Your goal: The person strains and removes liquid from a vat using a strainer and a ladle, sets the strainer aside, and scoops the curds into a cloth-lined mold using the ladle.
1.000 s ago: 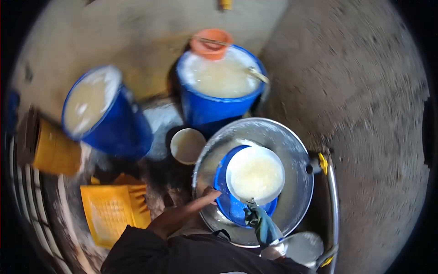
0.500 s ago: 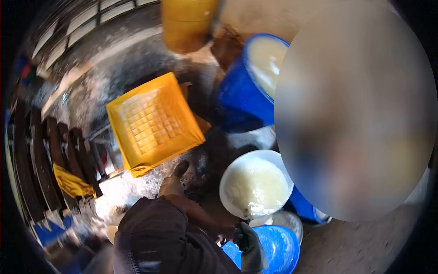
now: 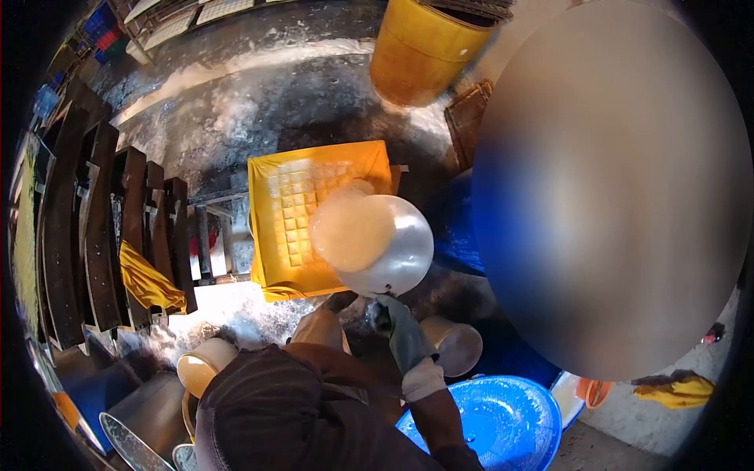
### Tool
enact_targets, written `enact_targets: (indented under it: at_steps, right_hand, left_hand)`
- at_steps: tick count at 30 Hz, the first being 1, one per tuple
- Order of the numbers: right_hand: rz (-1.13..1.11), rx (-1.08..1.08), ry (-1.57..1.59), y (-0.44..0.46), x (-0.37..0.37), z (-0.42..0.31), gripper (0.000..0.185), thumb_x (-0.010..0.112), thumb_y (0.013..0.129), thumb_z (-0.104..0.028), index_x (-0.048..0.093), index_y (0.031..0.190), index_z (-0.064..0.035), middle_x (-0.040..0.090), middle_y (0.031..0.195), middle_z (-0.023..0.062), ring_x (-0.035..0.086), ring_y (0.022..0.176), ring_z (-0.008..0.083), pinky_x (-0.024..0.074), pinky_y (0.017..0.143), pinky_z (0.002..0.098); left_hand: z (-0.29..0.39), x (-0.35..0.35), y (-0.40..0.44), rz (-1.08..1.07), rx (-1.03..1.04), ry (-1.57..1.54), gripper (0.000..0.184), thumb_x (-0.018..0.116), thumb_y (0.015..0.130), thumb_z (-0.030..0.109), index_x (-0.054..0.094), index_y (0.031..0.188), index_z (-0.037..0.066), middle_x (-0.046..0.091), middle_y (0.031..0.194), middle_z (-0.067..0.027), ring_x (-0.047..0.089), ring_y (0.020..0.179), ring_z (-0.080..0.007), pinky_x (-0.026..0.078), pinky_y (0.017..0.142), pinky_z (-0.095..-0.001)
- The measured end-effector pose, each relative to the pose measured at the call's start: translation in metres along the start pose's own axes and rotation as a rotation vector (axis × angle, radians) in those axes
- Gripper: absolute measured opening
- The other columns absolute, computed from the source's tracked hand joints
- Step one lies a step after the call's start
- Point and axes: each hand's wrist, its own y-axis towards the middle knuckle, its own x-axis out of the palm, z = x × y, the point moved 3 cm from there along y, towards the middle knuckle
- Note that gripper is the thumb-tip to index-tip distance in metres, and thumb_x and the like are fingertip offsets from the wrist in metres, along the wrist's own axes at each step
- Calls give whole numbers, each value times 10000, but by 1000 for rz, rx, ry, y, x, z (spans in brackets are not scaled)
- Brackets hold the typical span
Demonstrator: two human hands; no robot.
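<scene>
My gloved right hand (image 3: 385, 315) grips the near rim of a round, metallic-looking basin (image 3: 410, 255). The basin is tilted to the left, and a creamy liquid (image 3: 353, 231) runs over its far left side. Beneath it lies a square tray (image 3: 284, 276) lined with yellow sheeting, its bottom marked by a grid of small squares. What looks like my left hand (image 3: 320, 328) is low, just in front of the tray's near edge. Its fingers are dark, partly hidden and hard to make out.
A large blue tub (image 3: 510, 432) stands at lower right, near a small metal pot (image 3: 457, 349). Dark slatted racks (image 3: 98, 235) line the left, with buckets (image 3: 206, 365) below. A yellow barrel (image 3: 428, 59) stands behind. A blurred oval covers the right side.
The basin of pale liquid has moved from above the blue tub up and left to the yellow-lined tray, and now tips over it. My right hand has moved with it.
</scene>
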Motion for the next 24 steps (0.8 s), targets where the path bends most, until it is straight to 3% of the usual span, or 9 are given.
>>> enact_targets:
  at_steps: [4,8,12,14,16,18,19,22,24]
  right_hand:
    - [221,-273,-80,3,7,-50,157,638,849,-213,571,939,-103,538,652,-2,473,471,91,373,413,252]
    - [495,-593,-74,-62,-30,-114,178,652,833,-205,570,952,-101,536,643,1,468,459,92,368,406,258]
    - [644,-785,129,-186,-65,-124,271,676,796,-160,574,1036,-88,551,652,5,451,437,93,357,404,259]
    - [708,-612,257,-260,-69,-97,294,652,824,-143,517,1083,-107,501,615,5,462,414,104,357,341,276]
    - [819,-680,364,-298,-91,-56,302,636,840,-125,525,1120,-109,512,631,10,474,417,114,384,319,280]
    - [820,-809,550,-315,-123,-23,207,641,836,-167,545,1006,-99,528,610,34,508,430,143,405,338,262]
    - [844,-703,600,-343,-123,-2,234,633,845,-167,550,1047,-82,539,649,40,522,457,143,433,366,264]
    - [570,-1003,913,-364,-154,96,268,598,886,-169,536,1134,-85,507,707,21,493,543,150,417,468,308]
    - [634,-1113,1043,-372,-159,165,297,610,888,-189,526,1158,-97,535,740,33,513,555,158,440,477,322]
  left_hand:
    - [14,-18,-17,56,31,-32,315,664,758,302,648,751,-12,641,738,-83,630,636,-195,538,550,-357]
    - [24,-28,-23,98,29,-53,326,643,774,292,648,751,-33,638,732,-86,626,623,-187,544,544,-351]
    - [-9,-36,-1,144,-20,-298,421,654,797,229,603,1138,-13,655,971,-129,661,811,-242,580,609,-378]
    - [-3,-38,-7,267,-115,-176,439,673,785,238,592,1142,-4,651,976,-130,650,811,-230,572,635,-385]
    - [0,-48,-4,348,-174,-61,435,679,779,238,593,1130,-4,649,982,-131,647,807,-226,570,647,-391]
    - [1,-73,14,438,-221,-104,434,689,767,223,588,1123,-3,645,990,-123,643,774,-224,566,648,-377]
    - [24,-73,10,382,-158,-67,431,676,769,188,568,1141,-1,639,1007,-136,650,802,-249,576,672,-387]
    - [81,-53,14,383,-130,-283,427,659,769,153,548,1152,2,630,1021,-143,651,827,-276,586,694,-410]
    - [106,-44,31,358,-159,-227,414,647,766,131,544,1147,8,617,1021,-151,647,858,-302,589,720,-438]
